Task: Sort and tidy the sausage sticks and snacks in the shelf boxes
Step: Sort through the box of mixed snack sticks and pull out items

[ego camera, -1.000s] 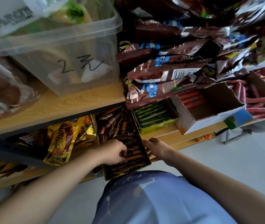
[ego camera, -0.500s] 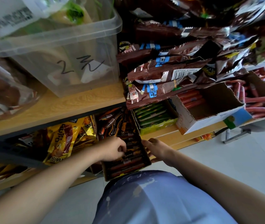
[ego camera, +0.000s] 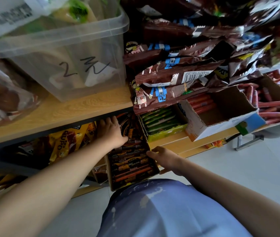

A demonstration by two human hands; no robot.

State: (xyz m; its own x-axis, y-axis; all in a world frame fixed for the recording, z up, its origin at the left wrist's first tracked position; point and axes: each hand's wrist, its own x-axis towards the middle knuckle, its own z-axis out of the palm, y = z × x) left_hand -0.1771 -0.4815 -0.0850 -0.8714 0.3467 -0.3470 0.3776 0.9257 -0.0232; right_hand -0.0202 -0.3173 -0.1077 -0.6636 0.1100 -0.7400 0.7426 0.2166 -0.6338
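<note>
A long cardboard box (ego camera: 153, 165) full of dark orange-and-black sausage sticks (ego camera: 132, 164) juts out from the lower shelf toward me. My left hand (ego camera: 112, 132) reaches deep into the back of the box under the upper shelf, fingers spread flat on the sticks there. My right hand (ego camera: 165, 159) grips the box's right wall near the front. To the right stand a green box of green packets (ego camera: 161, 121) and an open white carton with red sausages (ego camera: 201, 104).
A clear plastic bin (ego camera: 64, 53) marked "2" sits on the wooden upper shelf (ego camera: 77, 110). Brown snack bags (ego camera: 173, 77) pile up at right. Yellow packets (ego camera: 71, 139) lie left of the box. More red sausages (ego camera: 271, 106) fill a far-right box. White floor lies below right.
My left hand has moved from the middle of the box further back under the shelf, and its fingers have opened out. My right hand stays on the box's right wall.
</note>
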